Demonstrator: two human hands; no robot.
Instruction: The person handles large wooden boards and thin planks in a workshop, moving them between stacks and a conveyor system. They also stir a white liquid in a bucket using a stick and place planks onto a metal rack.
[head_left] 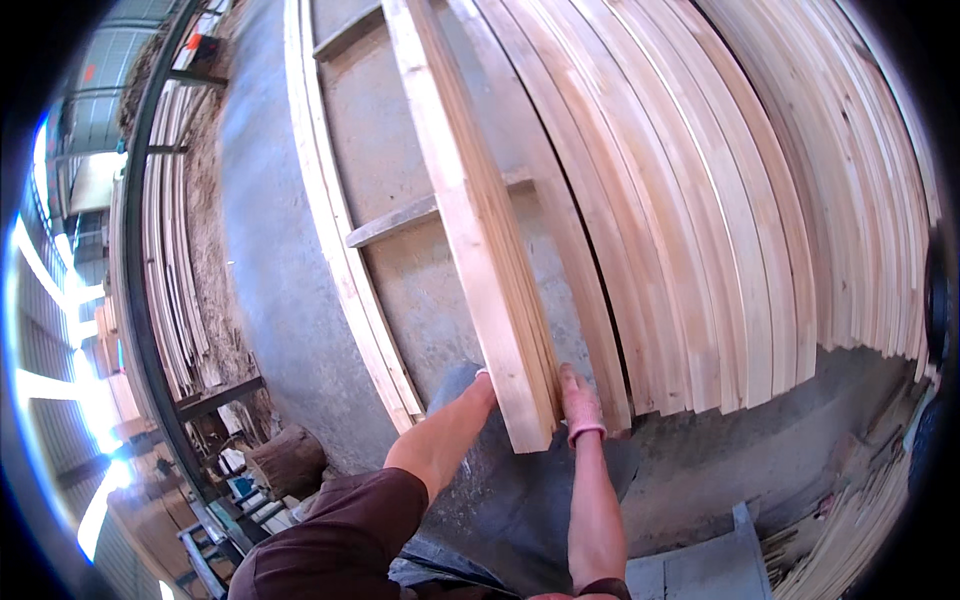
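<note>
Pale sawn timber fills the view: a bundle of long thin boards (480, 230) stands on edge, its near end pinched between the two hands and its length running away over the concrete floor (270, 260). The left hand (482, 388) presses on the bundle's left face; little of it shows past the wood, and I cannot tell whether its fingers are curled round the end or laid flat. The right hand (580, 402), in a pinkish glove, lies along the right face with its fingers (572, 383) pressed flat to the wood, so the bundle seems held by squeeze alone, not by a closed grip. That is the weak point as I judge it: the boards are loose against each other, and if the pressure slackens the inner ones could slide out and fan apart, or the whole long bundle could tip sideways, its far end being well beyond the hands' control. Just to the right lies a wide stack of boards (760, 210), spread like a fan and near enough to catch a swinging end. To the left, a wooden frame (350, 260) of rails and crosspieces lies on the floor beside the bundle, and a log stump (288, 462) sits near the person's left elbow, narrowing the footing.
</note>
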